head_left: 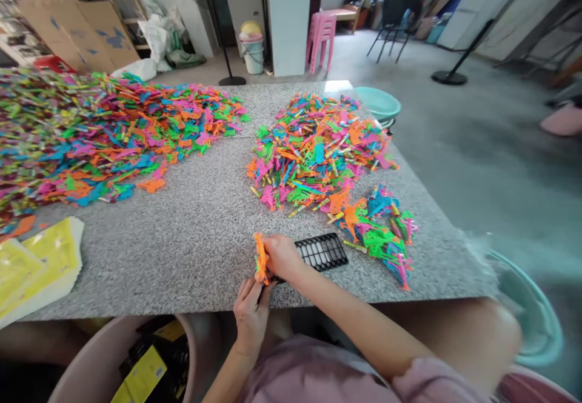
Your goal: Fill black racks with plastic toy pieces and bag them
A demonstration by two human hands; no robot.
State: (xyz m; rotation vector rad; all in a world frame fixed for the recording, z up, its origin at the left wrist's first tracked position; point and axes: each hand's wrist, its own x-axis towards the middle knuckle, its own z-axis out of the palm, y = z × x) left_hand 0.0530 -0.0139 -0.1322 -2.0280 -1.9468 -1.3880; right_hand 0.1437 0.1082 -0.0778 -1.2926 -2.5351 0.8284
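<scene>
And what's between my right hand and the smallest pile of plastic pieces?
The head view shows a black grid between your right hand and that pile.

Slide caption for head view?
Left hand and right hand at an orange plastic piece near a black grid, multicolored heap beyond.

The table [159, 245] is speckled grey and white. At its near edge, the toy [260, 257] is orange beside a black, latticed tray [322, 251]. Toward the left edge, the large pile [104, 142] mixes orange, pink, blue and green, turning yellow-green and maroon at its far end. By the right edge, two smaller piles [318, 148] repeat orange, pink, blue and green, flecked with yellow. The near left corner's packets [50, 257] are yellow, pale-bordered.
</scene>
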